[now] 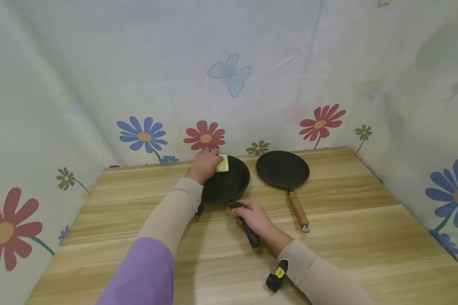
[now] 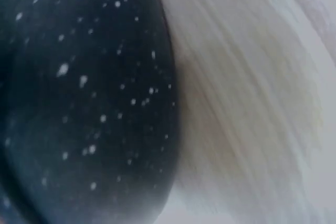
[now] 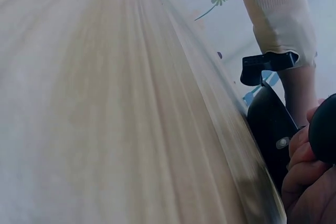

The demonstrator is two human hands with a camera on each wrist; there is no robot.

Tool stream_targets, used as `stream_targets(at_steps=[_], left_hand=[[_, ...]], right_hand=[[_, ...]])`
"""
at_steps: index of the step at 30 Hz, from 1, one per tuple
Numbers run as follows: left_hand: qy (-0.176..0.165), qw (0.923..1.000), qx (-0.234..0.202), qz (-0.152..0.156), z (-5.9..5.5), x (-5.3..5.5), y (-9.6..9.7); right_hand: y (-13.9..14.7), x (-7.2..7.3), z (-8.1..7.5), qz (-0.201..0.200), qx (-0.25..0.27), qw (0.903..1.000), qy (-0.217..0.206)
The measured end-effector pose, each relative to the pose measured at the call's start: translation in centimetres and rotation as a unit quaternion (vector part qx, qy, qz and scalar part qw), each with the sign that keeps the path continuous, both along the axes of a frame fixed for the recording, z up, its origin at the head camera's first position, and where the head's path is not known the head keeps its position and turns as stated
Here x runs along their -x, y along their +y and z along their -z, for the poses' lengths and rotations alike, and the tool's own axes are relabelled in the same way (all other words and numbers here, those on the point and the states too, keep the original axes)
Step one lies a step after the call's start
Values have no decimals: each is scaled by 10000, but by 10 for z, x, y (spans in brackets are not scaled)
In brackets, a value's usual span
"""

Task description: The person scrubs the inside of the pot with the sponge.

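A deep black frying pan (image 1: 230,182) sits on the wooden table, its handle (image 1: 250,235) pointing toward me. My right hand (image 1: 254,217) grips that handle near the pan. Over the pan's far left rim, my left hand (image 1: 205,165) holds a flat, square yellow sponge (image 1: 223,164) against the inside. In the left wrist view the pan's dark side (image 2: 105,103) carries white specks, and the hand is hardly visible. The right wrist view shows the curled fingers (image 3: 300,174) of my right hand beside the pan's outer wall (image 3: 269,124).
Right of the pan lies a flat black griddle pan (image 1: 282,169) with a wooden handle (image 1: 298,208). The wooden table (image 1: 347,237) ends at a flower-printed curtain (image 1: 168,84) at the back and sides. A black wrist camera (image 1: 276,277) hangs by my right sleeve.
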State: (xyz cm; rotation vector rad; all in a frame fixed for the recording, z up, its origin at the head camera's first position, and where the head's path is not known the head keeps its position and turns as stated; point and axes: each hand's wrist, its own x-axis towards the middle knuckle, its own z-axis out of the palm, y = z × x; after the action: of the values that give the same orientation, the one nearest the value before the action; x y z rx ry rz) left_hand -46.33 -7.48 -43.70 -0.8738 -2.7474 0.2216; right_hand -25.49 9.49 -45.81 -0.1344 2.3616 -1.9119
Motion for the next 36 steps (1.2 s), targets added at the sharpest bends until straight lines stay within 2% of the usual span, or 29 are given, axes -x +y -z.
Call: stream_targets(at_steps=[2, 4, 8, 13, 16, 21, 23, 26, 30, 36], left_hand=[[-23, 9997, 64, -256, -2, -2, -3], [-128, 9991, 85, -384, -5, -3, -5], [-236, 9988, 21, -420, -10, -6, -7], [-368, 9982, 21, -481, -13, -5, -7], [-561, 9966, -157, -579, -10, -5, -7], [-1059, 9894, -730, -669, 6, -2, -6], [-1153, 9873, -860, -675, 10, -2, -3], [-1334, 9835, -990, -712, 8, -7, 6], [-1615, 9799, -945, -689, 5, -14, 16], [-1887, 9759, -968, -516, 5, -20, 28]], right_hand=[[0, 0, -2, -62, 17, 10000, -68], [0, 0, -4, -145, 52, 9997, -169], [2, 4, 1, -123, 91, 9996, -258], [5, 10, 7, 0, 84, 9999, -116], [6, 11, 8, -154, 14, 9999, 33], [6, 10, 11, -522, -129, 9985, 130], [5, 10, 12, -579, -166, 9981, 113], [6, 10, 13, -567, -238, 9980, 124], [6, 12, 13, -556, -342, 9977, 202], [7, 13, 13, -577, -448, 9970, 256]])
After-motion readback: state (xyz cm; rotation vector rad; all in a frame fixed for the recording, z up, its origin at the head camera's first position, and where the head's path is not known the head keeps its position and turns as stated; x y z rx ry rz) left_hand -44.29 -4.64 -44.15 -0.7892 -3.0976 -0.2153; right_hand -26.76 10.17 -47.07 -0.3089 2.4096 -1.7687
